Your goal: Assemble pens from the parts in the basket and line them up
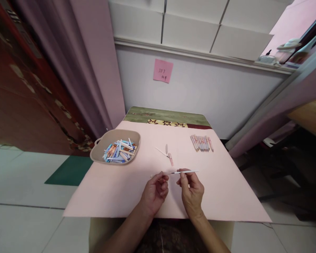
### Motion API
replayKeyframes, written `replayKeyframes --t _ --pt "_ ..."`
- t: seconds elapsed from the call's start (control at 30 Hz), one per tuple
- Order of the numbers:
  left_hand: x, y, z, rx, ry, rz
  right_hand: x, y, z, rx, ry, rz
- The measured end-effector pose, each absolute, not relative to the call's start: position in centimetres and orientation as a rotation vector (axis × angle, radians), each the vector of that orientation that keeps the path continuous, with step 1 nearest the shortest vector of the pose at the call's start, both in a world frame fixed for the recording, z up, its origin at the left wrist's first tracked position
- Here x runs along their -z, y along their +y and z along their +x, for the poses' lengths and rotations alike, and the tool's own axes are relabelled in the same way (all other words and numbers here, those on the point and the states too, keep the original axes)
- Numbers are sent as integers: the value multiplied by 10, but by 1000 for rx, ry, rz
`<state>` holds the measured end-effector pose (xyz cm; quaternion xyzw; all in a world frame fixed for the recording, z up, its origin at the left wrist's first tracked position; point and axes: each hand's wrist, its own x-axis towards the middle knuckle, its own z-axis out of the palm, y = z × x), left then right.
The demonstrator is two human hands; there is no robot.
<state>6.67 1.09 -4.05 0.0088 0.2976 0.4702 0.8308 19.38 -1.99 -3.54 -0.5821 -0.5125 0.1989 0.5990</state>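
Observation:
Over the middle of the pink-covered table, my right hand (192, 191) pinches a slim white pen refill (191, 171), held almost level. Its dark end points left, at the fingertips of my left hand (156, 191). That hand is closed too, thumb against finger, on a small pale piece in line with the refill; its kind is too small to make out. Just beyond my hands lie a pink pen barrel (171, 159), a greyish pen part (166, 149) and another thin white refill (161, 151).
To the left stands a beige basket (94, 154) with many blue, white and brown pen parts. A row of assembled-looking pens (201, 143) lies at the right. Behind the table (107, 196), a pink note (163, 71) is stuck on the white wall.

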Motion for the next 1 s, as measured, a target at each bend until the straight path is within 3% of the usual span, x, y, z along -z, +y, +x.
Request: replayKeyframes --t 0.37,1.0 --pt "42 9 71 -956 623 22 38 -21 196 -316 -1376 -1311" --pt "37 -2 79 -879 591 -2 40 -14 196 -747 -1279 -1218"
